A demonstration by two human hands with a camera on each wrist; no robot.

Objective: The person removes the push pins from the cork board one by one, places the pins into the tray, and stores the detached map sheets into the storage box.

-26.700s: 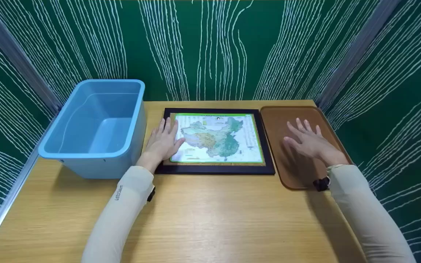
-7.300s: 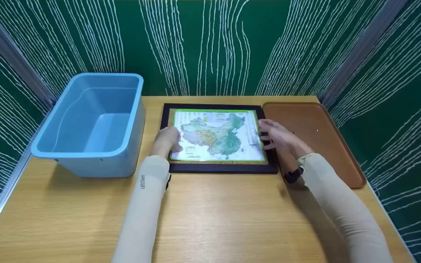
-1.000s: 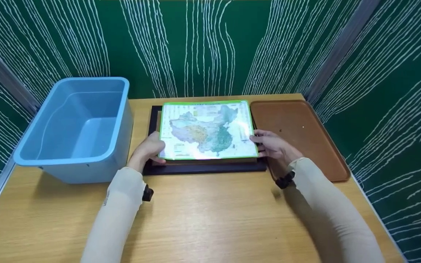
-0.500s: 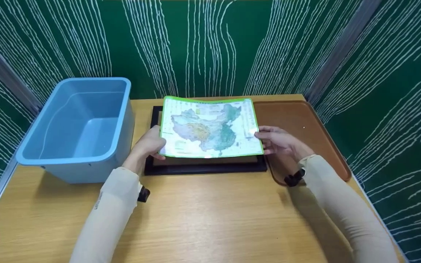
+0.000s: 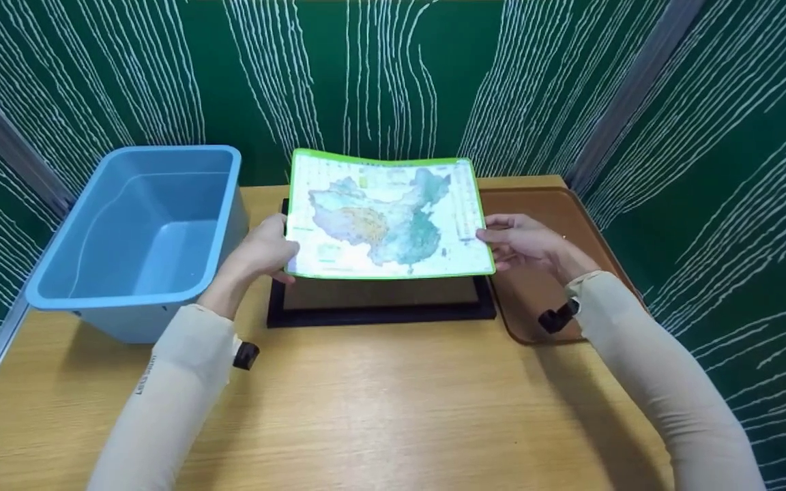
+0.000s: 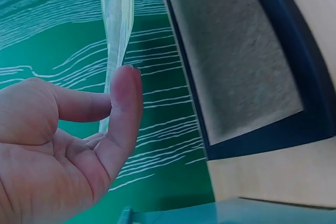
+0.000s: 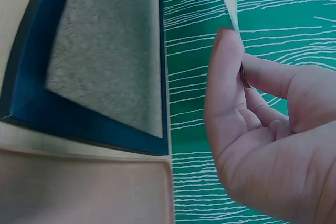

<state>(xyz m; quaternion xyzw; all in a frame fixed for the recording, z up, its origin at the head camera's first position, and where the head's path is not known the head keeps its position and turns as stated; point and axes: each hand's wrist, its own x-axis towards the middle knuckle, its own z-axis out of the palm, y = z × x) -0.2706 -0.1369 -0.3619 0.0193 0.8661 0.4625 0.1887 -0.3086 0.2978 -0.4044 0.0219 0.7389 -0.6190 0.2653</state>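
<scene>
Both hands, left and right, pinch the map sheet lifted clear of its black frame, not yet set down.

Sleeves: you wear 2 long, close-fitting cream sleeves, 1 per arm, each running down to the wrist.
Left sleeve: small grey lettering printed along the forearm, too small to read.
Right sleeve: plain, with soft folds near the cuff.
Wrist units: 1 small black device at each cuff, left and right.
Left hand: bare.
Right hand: bare.
</scene>
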